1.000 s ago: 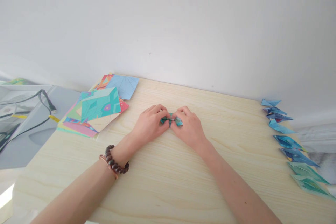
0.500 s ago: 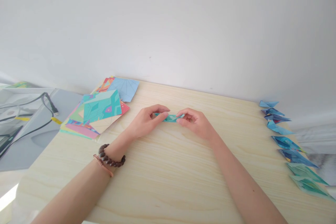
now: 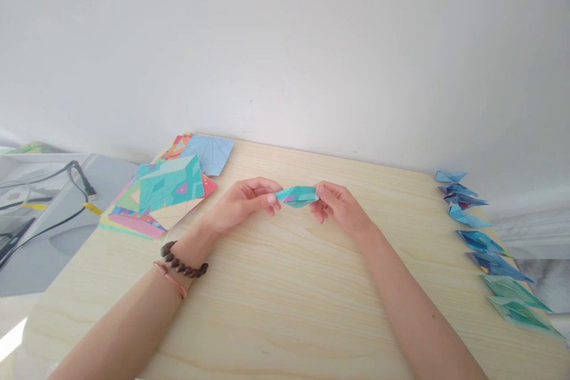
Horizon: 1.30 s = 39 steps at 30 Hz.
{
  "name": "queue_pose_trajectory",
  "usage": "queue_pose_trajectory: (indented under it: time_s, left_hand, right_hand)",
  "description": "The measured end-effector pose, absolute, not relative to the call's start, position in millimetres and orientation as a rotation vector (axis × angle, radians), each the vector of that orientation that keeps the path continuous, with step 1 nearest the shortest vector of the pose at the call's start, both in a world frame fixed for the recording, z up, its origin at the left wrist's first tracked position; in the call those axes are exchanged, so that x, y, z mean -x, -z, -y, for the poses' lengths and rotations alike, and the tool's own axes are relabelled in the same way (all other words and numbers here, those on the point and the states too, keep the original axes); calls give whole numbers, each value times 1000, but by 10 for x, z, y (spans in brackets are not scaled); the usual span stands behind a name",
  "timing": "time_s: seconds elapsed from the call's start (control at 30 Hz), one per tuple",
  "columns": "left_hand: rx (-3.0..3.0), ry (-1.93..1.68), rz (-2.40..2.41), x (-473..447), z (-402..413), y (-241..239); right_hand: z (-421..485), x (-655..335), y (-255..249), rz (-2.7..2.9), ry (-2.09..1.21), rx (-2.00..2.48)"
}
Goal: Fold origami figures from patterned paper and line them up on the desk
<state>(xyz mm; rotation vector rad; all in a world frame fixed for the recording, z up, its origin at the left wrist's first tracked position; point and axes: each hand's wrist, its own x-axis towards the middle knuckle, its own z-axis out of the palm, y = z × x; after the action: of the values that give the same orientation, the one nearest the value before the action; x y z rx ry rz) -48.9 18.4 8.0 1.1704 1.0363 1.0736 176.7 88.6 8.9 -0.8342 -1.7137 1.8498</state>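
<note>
A small folded piece of teal patterned paper (image 3: 297,196) is held just above the light wooden table (image 3: 285,309), near its middle. My left hand (image 3: 243,202) pinches the paper's left tip between thumb and fingers. My right hand (image 3: 341,208) pinches its right end, fingers curled. A beaded bracelet (image 3: 182,264) and a thin band sit on my left wrist.
A stack of colourful patterned paper sheets (image 3: 167,190) lies at the table's back left. Several folded blue and teal paper shapes (image 3: 485,243) line the right edge. To the left stands a grey surface with black cables (image 3: 66,190). A white wall rises behind.
Both hands lifted from pressing the folded paper flat on the table. They moved apart and now hold it by its two ends, which shows its pointed oval shape.
</note>
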Motion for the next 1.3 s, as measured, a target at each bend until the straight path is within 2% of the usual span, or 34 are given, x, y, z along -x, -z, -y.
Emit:
queue_pose_trajectory:
  time_s: [0.2,0.47,0.57,0.77,0.87,1.13,1.3]
  left_hand:
    - [-1146,-1060,-1049,484,-177,-76]
    - [-1102,-1058,-971,476,-161,-104]
    - [-1123,-1120,-1003,469,-171,-129]
    - [-1266,-1160,-1300,540,-226,-52]
    - [-1366,-1117,-1466,580,-230,-1]
    - [-1544,-1221,-1592,552,-210,-1]
    - [-1521,-1263,-1618,551,-222,43]
  right_hand:
    - [-852,-1764,-121,1773,-1974,795]
    - [-854,-1776,-136,1821,-1975,723]
    - [-833,-1746,-95,1828,-1788,776]
    - [-784,-1677,-2,1994,-1019,851]
    - [-807,-1683,42,2004,-876,842]
    - [-867,-1706,123,1824,-1045,1006]
    - [-871,-1723,140,1785,-1094,954]
